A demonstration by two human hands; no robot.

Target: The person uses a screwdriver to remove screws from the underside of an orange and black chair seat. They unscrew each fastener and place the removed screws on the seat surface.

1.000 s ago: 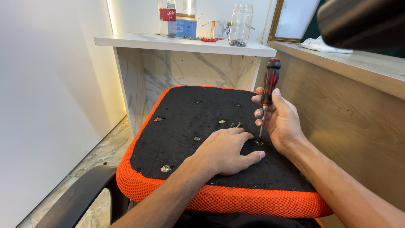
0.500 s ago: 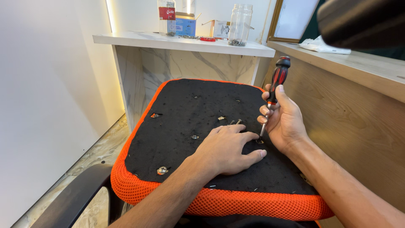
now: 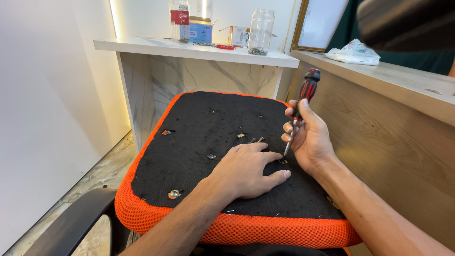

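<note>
An upturned chair seat (image 3: 199,123), black underside with an orange mesh rim, lies in front of me. My left hand (image 3: 246,170) rests flat on the black fabric, fingers spread, beside a screw hole. My right hand (image 3: 308,137) grips a red-and-black screwdriver (image 3: 303,97), held nearly upright with its tip in a fitting (image 3: 283,161) just past my left fingertips. Two loose screws (image 3: 257,140) lie above my left hand. Metal threaded inserts (image 3: 174,194) show at several spots on the underside.
A marble-look shelf (image 3: 189,50) behind the seat carries a clear jar (image 3: 261,31), a bottle and small boxes. A wooden counter (image 3: 407,80) runs along the right with a plastic bag (image 3: 353,52). A black armrest (image 3: 71,227) sits lower left. White wall on the left.
The view has shifted slightly, so the seat sits a bit further left. The screwdriver handle leans a little differently in my right hand; its tip stays in the same fitting. My left hand has stayed flat.
</note>
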